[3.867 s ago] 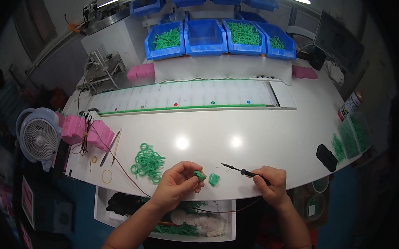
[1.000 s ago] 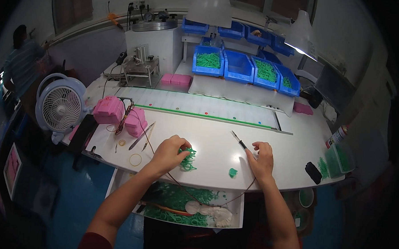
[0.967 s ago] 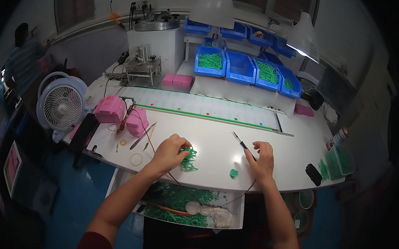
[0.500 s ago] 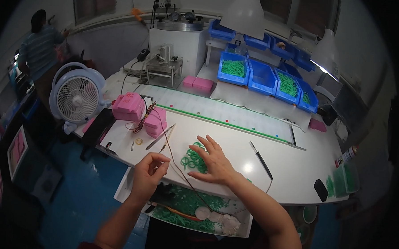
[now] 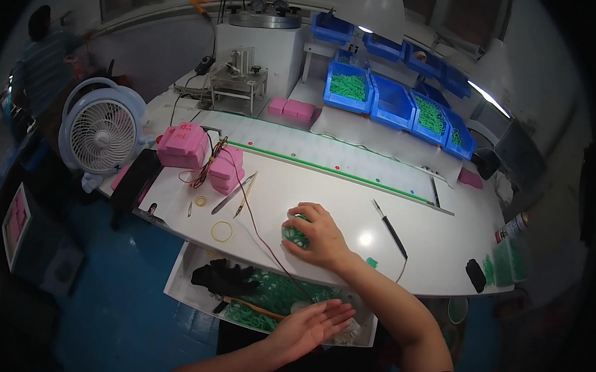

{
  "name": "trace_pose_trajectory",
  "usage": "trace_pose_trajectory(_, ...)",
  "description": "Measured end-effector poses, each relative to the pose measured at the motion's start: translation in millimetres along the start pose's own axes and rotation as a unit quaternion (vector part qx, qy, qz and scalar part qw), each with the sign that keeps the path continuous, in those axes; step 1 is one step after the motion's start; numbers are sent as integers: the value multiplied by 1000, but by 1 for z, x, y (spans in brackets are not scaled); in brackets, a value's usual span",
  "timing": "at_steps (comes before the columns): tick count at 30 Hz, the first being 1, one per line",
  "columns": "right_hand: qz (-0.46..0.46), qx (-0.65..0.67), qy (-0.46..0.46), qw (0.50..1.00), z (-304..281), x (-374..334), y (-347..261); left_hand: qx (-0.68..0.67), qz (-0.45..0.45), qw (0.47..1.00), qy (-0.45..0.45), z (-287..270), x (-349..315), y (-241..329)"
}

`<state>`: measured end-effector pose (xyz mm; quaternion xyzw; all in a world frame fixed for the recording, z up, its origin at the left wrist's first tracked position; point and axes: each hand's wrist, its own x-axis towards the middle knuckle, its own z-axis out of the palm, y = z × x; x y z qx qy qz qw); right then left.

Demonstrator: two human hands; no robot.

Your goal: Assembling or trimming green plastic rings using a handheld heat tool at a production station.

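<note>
Over a small heap of green rings (image 5: 294, 236) on the white worktop, my right hand (image 5: 320, 236) is cupped, its fingers curled round them and hiding part of the heap. Below the table edge, my left hand (image 5: 313, 329) is turned palm up with its fingers stretched out and nothing in it. It hovers above an open white drawer (image 5: 176, 282) that contains green scraps (image 5: 277, 286), a black cloth-like bundle (image 5: 224, 277) and a wooden-handled tool. A thin yellow rubber band (image 5: 222, 231) lies to the left of my right hand.
A brown cord (image 5: 259, 232) crosses the worktop into the drawer. Tweezers (image 5: 228, 199) and a pink block stack (image 5: 226, 171) lie left; a black pen-like tool (image 5: 392, 233) lies right. Behind are a light panel (image 5: 300, 146) and blue bins (image 5: 391, 107). A fan (image 5: 102, 139) stands left.
My left hand has moved from the table edge down and right over the drawer, turning palm up. My right hand's spread fingers have curled round the green rings. The yellow rubber band has come into view.
</note>
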<state>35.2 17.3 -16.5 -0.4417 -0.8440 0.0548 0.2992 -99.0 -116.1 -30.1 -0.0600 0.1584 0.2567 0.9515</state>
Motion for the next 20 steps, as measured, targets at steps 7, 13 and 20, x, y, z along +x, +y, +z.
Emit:
trace_pose_trajectory(7,44,0,1,999,-29,-44,-1,-95,90,971,199,-4,61,2)
trace_pose_trajectory(13,43,1,37,998,-30,-75,-25,-52,6,999,-7,-27,78,11)
trace_pose_trajectory(20,58,-5,59,997,-28,-111,-58,-2,36,999,23,-37,72,11)
